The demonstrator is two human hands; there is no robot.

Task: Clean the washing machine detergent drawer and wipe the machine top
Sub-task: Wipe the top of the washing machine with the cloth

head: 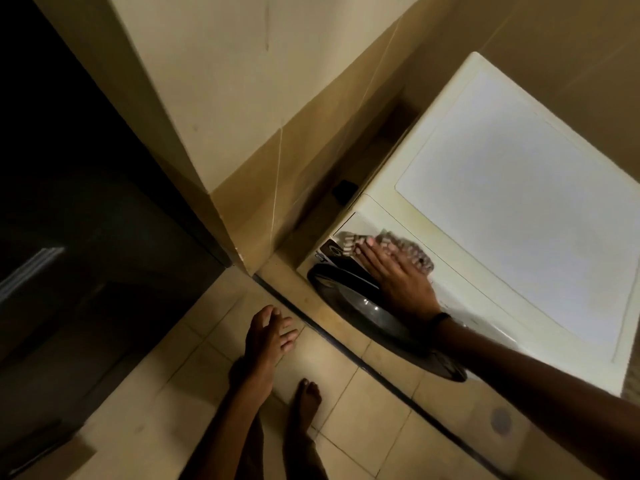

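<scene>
While the right hand [398, 282], fingers straight and together, presses a patterned cloth [410, 249] beside the detergent drawer [358, 221] — just past its fingertips — the left hand [266, 337] hangs loose, farther off.

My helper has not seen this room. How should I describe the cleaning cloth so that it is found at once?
Start at the white front-loading washing machine beside the beige wall and go to its front top edge, above the dark round door. There the right hand presses a crumpled brown-and-white patterned cloth. Nothing else on the plain machine has a pattern.
</scene>
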